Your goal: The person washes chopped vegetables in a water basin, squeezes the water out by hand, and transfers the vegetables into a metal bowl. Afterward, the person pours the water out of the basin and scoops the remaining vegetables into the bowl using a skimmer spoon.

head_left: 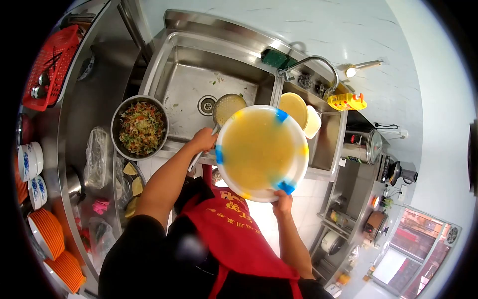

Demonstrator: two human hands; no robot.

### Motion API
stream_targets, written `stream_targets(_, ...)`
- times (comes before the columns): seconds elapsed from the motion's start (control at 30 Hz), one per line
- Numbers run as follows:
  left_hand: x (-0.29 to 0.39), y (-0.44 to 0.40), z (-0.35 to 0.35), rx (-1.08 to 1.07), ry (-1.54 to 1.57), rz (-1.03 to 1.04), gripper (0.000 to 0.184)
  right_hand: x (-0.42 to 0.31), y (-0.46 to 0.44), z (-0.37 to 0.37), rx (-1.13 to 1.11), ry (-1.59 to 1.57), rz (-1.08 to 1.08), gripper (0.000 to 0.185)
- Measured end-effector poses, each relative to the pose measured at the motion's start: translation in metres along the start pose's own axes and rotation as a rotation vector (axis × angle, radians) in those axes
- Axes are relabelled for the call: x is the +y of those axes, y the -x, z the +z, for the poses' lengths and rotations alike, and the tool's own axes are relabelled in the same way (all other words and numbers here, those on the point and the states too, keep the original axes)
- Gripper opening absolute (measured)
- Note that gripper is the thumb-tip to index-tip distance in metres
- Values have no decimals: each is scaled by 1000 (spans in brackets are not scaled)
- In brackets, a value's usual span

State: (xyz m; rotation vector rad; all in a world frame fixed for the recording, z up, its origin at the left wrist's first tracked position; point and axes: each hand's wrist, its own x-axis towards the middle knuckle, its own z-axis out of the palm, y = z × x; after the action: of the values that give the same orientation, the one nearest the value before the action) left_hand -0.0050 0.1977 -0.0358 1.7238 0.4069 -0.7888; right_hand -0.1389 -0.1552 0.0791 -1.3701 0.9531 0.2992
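My left hand (pixel 203 139) is closed around the handle of a perforated skimmer (pixel 230 106), whose round head hangs over the large sink's front right part. My right hand (pixel 283 204) grips the near rim of a white basin (pixel 300 167) with blue and yellow patches. Cloudy yellowish liquid (pixel 259 149) fills the basin, which is held over the front of the sink. To the left, a steel bowl (pixel 115 130) holds shredded mixed vegetables. Vegetable scraps lie in the large steel sink (pixel 184 79) near its drain.
A cream tub (pixel 294 107) stands in the smaller sink under the faucet (pixel 318 59). On the ledge is a yellow detergent bottle (pixel 346 101). A red basket (pixel 52 70), patterned bowls (pixel 31 159) and orange bowls (pixel 47 231) occupy the left shelf. A lidded pot (pixel 366 144) is at right.
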Motion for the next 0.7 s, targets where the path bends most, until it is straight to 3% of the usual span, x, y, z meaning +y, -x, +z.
stream_targets(0.37,-8,-5,3,12,71,14,43,-17,13,22,22,-73,26,48)
stream_targets(0.7,-5,5,-1,-1,83,30,43,-16,10,22,-8,-43,34,56)
